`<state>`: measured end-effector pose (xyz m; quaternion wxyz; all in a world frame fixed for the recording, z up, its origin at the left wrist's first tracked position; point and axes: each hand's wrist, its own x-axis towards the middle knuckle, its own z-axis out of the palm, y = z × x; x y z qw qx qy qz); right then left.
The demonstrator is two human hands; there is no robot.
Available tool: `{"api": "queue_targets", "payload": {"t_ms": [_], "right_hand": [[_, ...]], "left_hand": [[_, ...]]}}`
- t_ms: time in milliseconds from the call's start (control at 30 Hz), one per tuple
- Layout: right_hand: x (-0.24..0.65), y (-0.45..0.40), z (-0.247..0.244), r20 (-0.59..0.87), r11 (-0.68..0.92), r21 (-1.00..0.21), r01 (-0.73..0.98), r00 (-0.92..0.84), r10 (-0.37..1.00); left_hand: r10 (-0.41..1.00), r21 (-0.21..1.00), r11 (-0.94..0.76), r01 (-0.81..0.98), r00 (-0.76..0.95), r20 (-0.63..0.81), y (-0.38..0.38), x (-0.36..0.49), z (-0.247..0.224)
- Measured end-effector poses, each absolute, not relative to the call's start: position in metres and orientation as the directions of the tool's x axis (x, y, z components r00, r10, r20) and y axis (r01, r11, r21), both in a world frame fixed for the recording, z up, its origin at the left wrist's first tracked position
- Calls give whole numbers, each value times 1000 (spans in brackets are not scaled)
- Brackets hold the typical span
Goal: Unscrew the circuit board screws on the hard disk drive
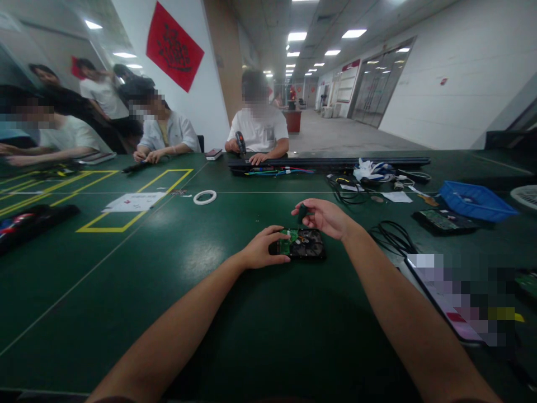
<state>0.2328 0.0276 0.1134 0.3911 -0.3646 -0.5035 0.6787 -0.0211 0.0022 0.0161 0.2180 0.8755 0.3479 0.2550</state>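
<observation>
A hard drive [311, 244] with a green circuit board lies flat on the green table [235, 313], in the middle of the view. My left hand [265, 247] grips its left end, thumb along the near edge and fingers across the board. Above the drive's far edge, my right hand [325, 217] holds a small dark green tool [301, 213] upright between thumb and fingers. The tool's lower end is over the board; whether it touches is too small to tell.
On the right lie black cables [392, 235], another circuit-board device [445, 220], a blue basket [478, 200] and a tablet-like device [444, 302]. A white tape ring [205, 197] is at left. Across the table, a person [258, 126] holds a power tool beside long black bars [327, 162].
</observation>
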Motion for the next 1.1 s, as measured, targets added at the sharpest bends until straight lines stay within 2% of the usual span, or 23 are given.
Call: {"api": "queue_targets", "payload": {"t_ms": [333,767,933,1100], "right_hand": [[231,26,114,-47,-84,-993,-80,-384,922],[231,32,108,24,27,-1000,9,-212,977],[226,31,105,133,165,-976,143,-214,968],[223,26,104,221,300,-898,322,-258,941]], "left_hand": [[714,563,-669,486,631,303,2,-21,17],[721,556,-661,503,631,287,1,-22,18],[708,506,-686,523,640,298,0,-20,17],[708,487,-689,537,643,293,-1,-19,18]]}}
